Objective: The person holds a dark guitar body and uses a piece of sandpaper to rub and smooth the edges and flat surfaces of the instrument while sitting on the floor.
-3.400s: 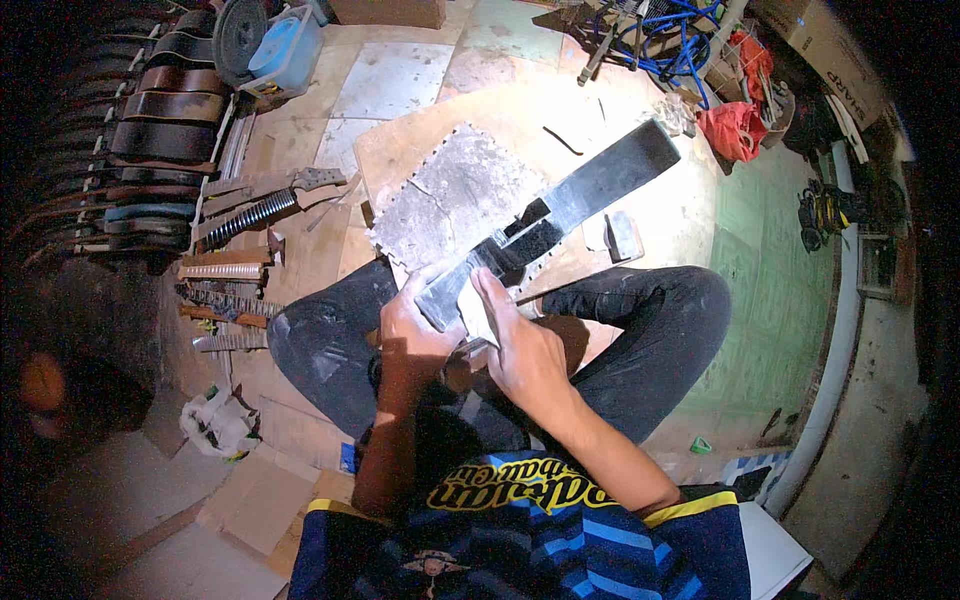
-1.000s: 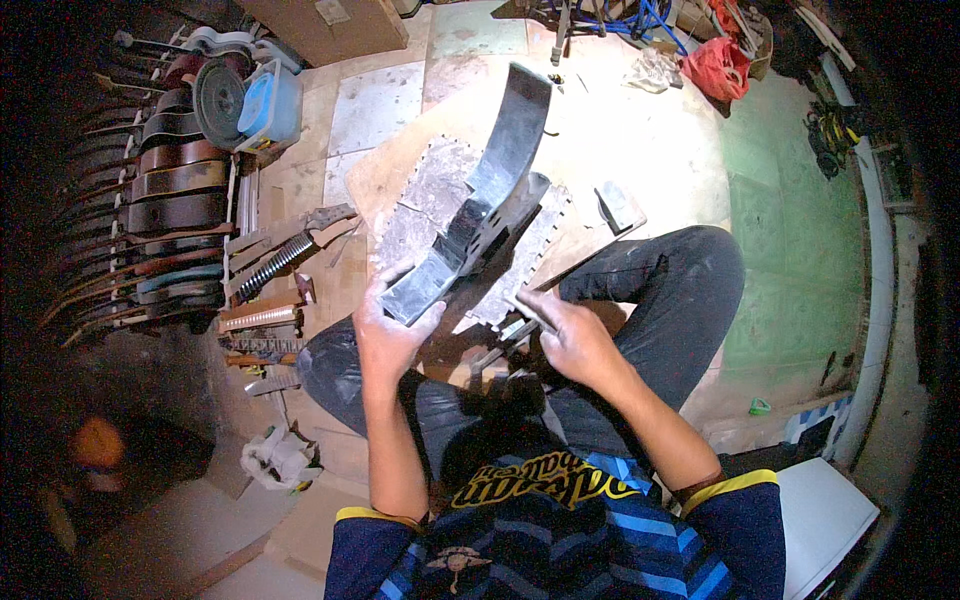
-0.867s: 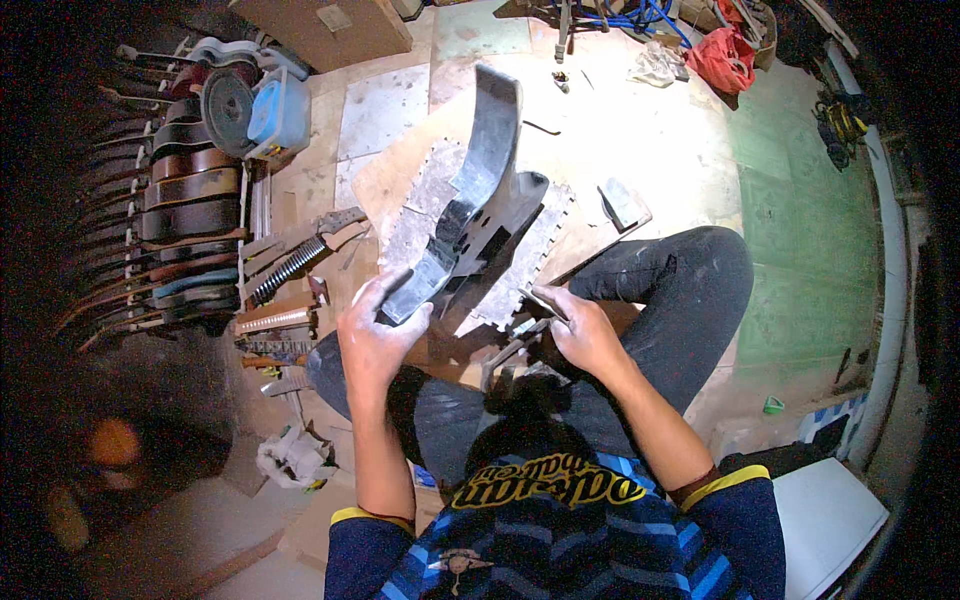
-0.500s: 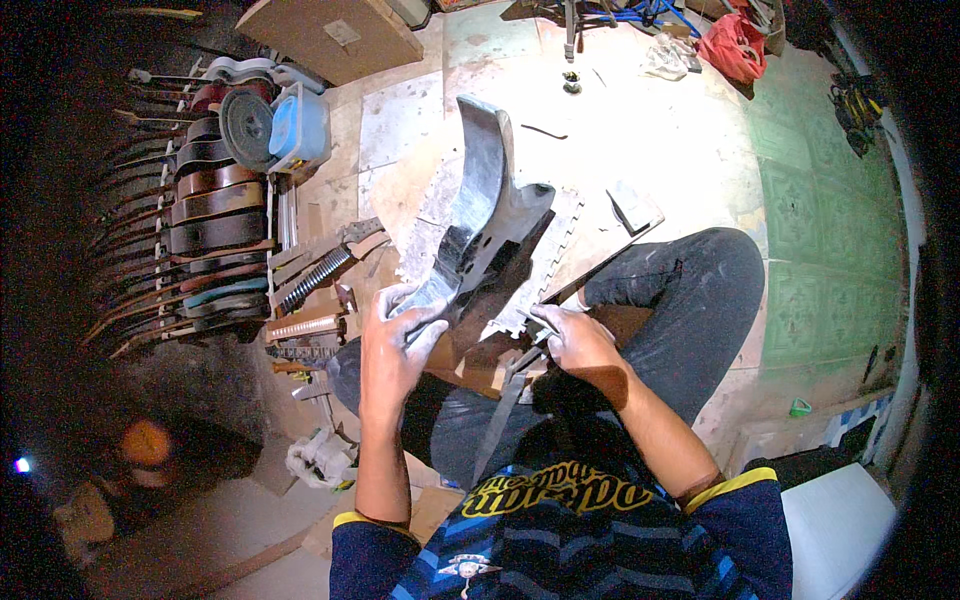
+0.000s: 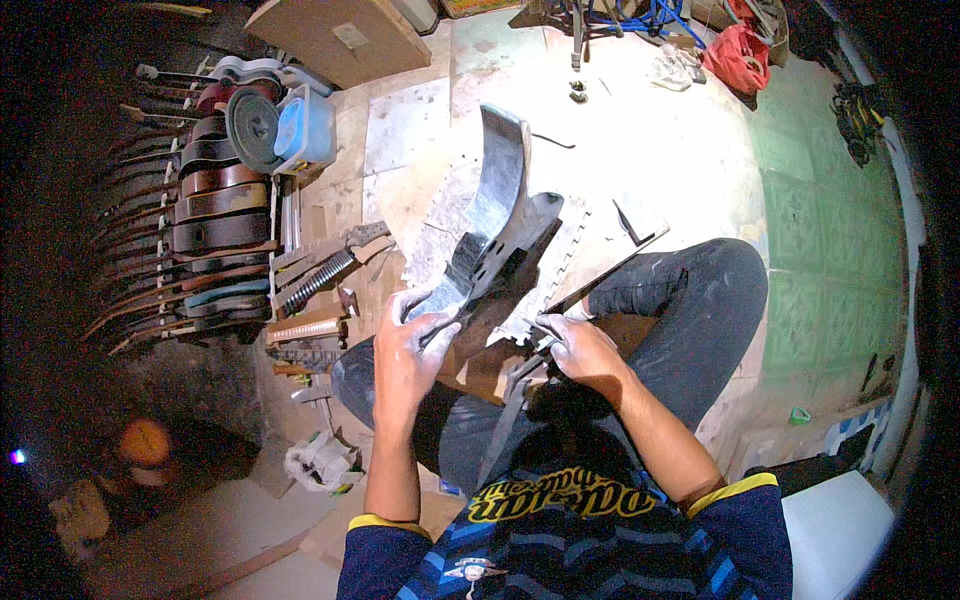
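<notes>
A dark grey electric guitar body point(image 5: 503, 170) with a glossy curved edge is tilted up in front of me, and cutouts show along its side. My left hand point(image 5: 412, 345), dusted white, is closed on its near end, thumb and fingers gripping the edge. Just right of that end, my right hand point(image 5: 583, 352) is closed with the fingers pinched together. A small dark piece shows at its fingertips, too unclear to name. From below this hand a long grey strip point(image 5: 508, 420) runs down toward my lap; whether the hand holds it is hidden.
Several guitars point(image 5: 222, 205) stand in a rack at the left, beside a clear tub point(image 5: 318, 135) with a blue item. A ribbed black hose-like piece point(image 5: 318, 280) and a hammer point(image 5: 318, 390) lie left of my knee. A red bag point(image 5: 738, 58) sits at the far right.
The guitar body and my left hand have shifted slightly right and down in the picture. My right hand stays close to the same place, fingers still pinched. The whole view has shifted a little.
</notes>
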Action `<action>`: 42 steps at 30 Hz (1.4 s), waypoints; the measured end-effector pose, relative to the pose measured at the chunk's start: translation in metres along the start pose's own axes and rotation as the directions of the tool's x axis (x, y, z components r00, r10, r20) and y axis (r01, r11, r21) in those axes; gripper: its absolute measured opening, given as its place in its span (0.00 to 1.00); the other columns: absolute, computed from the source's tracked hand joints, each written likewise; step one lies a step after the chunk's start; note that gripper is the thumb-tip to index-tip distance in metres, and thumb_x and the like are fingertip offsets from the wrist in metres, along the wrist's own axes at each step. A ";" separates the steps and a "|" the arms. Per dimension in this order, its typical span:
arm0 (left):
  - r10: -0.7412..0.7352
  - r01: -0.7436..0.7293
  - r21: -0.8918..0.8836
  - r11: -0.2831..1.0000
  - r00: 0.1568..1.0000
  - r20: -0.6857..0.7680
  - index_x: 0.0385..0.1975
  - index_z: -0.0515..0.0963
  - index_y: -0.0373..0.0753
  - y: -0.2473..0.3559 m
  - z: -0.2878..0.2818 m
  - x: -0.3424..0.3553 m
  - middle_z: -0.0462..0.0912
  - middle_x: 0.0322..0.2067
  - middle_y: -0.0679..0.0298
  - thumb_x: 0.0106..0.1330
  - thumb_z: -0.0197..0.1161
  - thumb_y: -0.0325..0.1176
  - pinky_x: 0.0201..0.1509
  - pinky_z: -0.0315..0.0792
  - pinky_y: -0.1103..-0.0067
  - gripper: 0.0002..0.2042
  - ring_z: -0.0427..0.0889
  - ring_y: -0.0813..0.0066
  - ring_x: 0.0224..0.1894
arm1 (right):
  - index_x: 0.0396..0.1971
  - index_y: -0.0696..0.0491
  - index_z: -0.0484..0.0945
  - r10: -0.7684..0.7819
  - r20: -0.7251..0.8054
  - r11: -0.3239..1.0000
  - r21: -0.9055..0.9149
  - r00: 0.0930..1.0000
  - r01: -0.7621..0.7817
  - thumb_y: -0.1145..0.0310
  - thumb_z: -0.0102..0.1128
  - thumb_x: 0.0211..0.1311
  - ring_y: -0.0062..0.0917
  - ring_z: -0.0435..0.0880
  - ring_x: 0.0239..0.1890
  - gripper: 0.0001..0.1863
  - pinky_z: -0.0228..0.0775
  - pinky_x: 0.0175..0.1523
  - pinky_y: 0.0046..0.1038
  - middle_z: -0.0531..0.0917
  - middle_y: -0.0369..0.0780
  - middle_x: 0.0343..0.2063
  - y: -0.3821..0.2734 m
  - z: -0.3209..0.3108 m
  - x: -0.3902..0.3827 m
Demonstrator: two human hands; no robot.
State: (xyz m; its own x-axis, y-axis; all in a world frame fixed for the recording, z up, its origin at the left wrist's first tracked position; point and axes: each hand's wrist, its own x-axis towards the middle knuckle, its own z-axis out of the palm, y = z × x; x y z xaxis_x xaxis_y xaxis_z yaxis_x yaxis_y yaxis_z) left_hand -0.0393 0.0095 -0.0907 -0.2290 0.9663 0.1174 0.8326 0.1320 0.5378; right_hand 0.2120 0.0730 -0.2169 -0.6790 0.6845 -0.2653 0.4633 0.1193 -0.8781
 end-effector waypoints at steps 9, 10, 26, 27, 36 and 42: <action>-0.107 0.079 -0.198 0.977 0.985 -0.134 0.44 0.81 0.34 -0.011 0.013 -0.005 0.84 0.45 0.53 0.50 0.79 0.29 0.55 0.76 0.71 0.21 0.85 0.59 0.48 | 0.61 0.55 0.73 0.098 0.398 -0.001 0.916 0.912 -0.400 0.66 0.56 0.67 0.19 0.81 0.34 0.24 0.78 0.39 0.26 0.83 0.36 0.43 0.012 -0.016 0.004; -0.105 0.077 -0.219 0.973 0.987 -0.118 0.44 0.82 0.34 -0.015 0.011 -0.005 0.84 0.45 0.53 0.51 0.79 0.29 0.56 0.76 0.71 0.20 0.84 0.59 0.49 | 0.61 0.54 0.73 -0.053 0.388 -0.105 0.914 0.920 -0.392 0.67 0.56 0.67 0.20 0.80 0.33 0.22 0.79 0.38 0.28 0.83 0.35 0.42 0.016 -0.021 0.003; 0.160 0.093 -0.558 0.825 0.908 0.387 0.68 0.66 0.37 -0.029 -0.009 0.137 0.75 0.61 0.53 0.50 0.82 0.43 0.62 0.73 0.68 0.45 0.81 0.65 0.53 | 0.51 0.48 0.79 0.358 0.139 0.259 0.935 0.923 -0.241 0.70 0.64 0.65 0.14 0.79 0.40 0.15 0.74 0.43 0.21 0.83 0.29 0.42 0.008 -0.015 0.013; 0.217 0.068 -0.645 0.761 0.910 0.352 0.67 0.68 0.37 -0.021 0.001 0.155 0.76 0.61 0.53 0.49 0.82 0.44 0.62 0.73 0.68 0.44 0.81 0.66 0.53 | 0.51 0.48 0.79 0.365 0.135 0.265 0.933 0.921 -0.242 0.69 0.64 0.65 0.14 0.79 0.41 0.15 0.73 0.45 0.21 0.83 0.28 0.42 0.008 -0.015 0.013; 0.280 0.097 -0.650 0.754 0.847 0.452 0.47 0.83 0.37 0.029 0.024 0.204 0.88 0.42 0.63 0.51 0.82 0.40 0.55 0.76 0.75 0.25 0.84 0.76 0.44 | 0.52 0.51 0.78 0.388 0.025 0.179 0.978 0.921 -0.102 0.69 0.65 0.64 0.18 0.81 0.45 0.17 0.73 0.54 0.26 0.84 0.32 0.45 -0.002 -0.032 0.007; -0.175 0.068 -0.644 0.762 0.979 -0.104 0.43 0.76 0.36 -0.032 0.019 0.184 0.84 0.35 0.60 0.55 0.79 0.35 0.42 0.78 0.77 0.21 0.82 0.76 0.35 | 0.44 0.54 0.72 0.515 -0.469 0.266 0.883 0.718 0.386 0.71 0.55 0.60 0.32 0.86 0.42 0.12 0.82 0.48 0.35 0.84 0.48 0.46 -0.002 -0.076 -0.007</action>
State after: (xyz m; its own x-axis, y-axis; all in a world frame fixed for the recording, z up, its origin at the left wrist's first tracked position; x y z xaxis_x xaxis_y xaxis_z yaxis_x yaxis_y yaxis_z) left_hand -0.0986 0.1872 -0.1026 -0.4224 0.9000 0.1078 0.2945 0.0238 0.9554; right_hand 0.2590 0.1225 -0.1830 0.0183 0.8899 -0.4557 -0.6419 -0.3390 -0.6878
